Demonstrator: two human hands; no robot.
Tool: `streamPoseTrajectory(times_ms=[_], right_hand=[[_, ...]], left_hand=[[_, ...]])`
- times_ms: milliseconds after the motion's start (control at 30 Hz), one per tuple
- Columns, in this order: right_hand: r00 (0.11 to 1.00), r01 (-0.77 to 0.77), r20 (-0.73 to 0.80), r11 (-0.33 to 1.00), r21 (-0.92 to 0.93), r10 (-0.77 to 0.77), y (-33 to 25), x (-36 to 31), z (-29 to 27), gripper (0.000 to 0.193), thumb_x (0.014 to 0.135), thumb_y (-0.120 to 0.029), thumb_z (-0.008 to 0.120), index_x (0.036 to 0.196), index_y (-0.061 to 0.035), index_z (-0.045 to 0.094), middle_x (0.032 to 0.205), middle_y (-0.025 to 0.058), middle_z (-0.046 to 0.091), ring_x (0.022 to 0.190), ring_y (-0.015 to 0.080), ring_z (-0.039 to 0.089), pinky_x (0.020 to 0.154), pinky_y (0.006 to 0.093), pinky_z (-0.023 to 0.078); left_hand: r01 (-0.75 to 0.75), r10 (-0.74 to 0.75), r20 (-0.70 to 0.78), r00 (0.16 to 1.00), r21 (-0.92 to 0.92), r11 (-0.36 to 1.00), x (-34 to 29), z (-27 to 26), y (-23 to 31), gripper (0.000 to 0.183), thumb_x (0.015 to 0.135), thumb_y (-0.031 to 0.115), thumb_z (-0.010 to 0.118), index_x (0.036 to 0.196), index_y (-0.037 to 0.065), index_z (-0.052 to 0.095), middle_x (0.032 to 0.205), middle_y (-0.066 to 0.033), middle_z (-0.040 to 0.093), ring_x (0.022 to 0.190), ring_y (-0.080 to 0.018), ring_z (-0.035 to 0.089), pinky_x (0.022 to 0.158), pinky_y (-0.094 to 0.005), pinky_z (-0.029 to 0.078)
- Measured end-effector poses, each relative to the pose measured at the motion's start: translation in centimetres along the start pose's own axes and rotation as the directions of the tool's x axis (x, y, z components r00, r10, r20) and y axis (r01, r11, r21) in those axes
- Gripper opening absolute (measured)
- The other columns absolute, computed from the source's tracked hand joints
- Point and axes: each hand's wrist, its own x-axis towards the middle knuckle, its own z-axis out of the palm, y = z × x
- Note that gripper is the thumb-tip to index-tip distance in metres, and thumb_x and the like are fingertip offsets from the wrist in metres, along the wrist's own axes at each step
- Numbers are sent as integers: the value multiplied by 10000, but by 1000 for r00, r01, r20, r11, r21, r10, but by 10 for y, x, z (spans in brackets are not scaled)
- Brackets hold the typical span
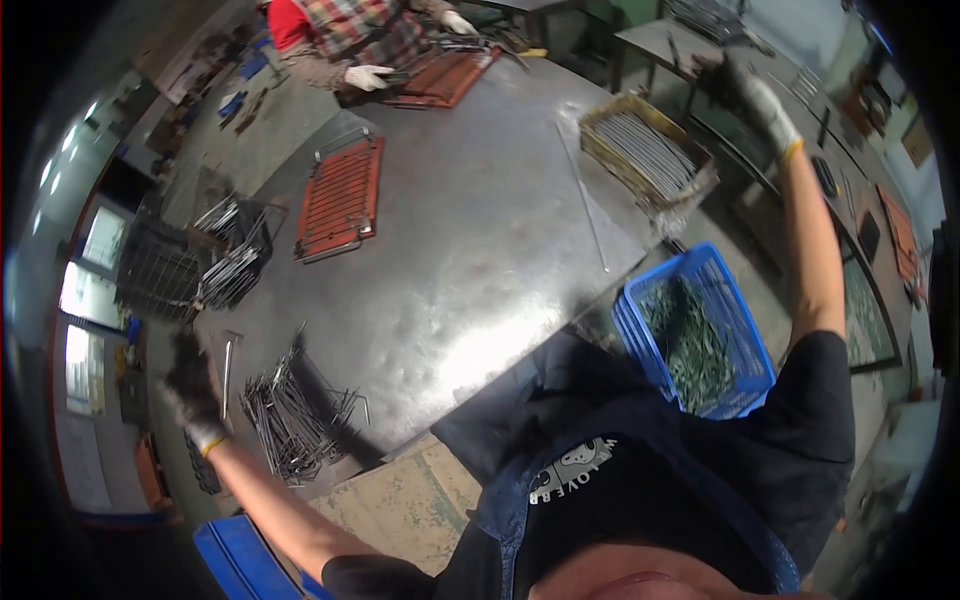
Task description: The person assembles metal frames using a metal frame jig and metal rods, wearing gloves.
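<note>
Left hand [192, 392], gloved, grip indeterminate, lies just beside the bent wire rods [290, 420]. Right hand [750, 92], gloved, grip indeterminate, is raised beyond the yellow tray [600, 125]; blue crate [745, 330] sits nearer the body.

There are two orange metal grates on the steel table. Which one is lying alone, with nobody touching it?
The orange grate nearer the table's left side, beside the dark wire basket. The other grate lies at the far edge, under a co-worker's gloved hand.
</note>
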Motion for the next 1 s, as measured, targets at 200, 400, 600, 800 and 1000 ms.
streamPoseTrajectory(times_ms=[200,400,600,800,1000], right_hand=[[954,-298,133,909,292,270,-2,2,-130,795,898,-718,281,1424,-133,400,1377,53,485,1221,156,464,1032,306,317],[944,-293,270,862,414,191,-17,-13,-202,737,938,-654,273,1431,-117,386,1377,-8,489,1216,118,463,1039,289,325],[939,-220,336,884,412,77,-48,-19,-196,720,949,-635,272,1444,-120,365,1393,-15,469,1202,108,465,1054,279,302],[942,-169,336,878,447,10,-87,-11,-206,676,974,-589,255,1436,-112,379,1398,9,475,1214,114,466,1047,280,319],[951,-120,310,921,370,0,-82,73,-170,901,895,-697,254,1419,32,327,1384,190,459,1300,315,401,1129,403,212]], left_hand=[[65,-48,-255,966,58,996,-53,-87,107,819,939,645,164,1448,18,300,1479,-150,356,1387,-294,298,1145,-432,183],[157,-179,-418,891,-87,984,-87,-76,136,802,954,618,163,1435,-7,307,1476,-163,351,1379,-315,303,1153,-431,195],[257,-261,-316,912,-54,965,-82,-100,142,772,964,595,241,1415,-24,337,1445,-167,396,1331,-298,385,1132,-410,267],[245,-228,-197,954,65,967,-41,-31,156,725,981,560,245,1381,-25,398,1410,-163,444,1292,-290,441,1119,-389,294],[124,-204,187,961,371,920,-12,7,241,684,990,523,273,1377,-27,400,1389,-177,465,1266,-288,476,1099,-402,333]])
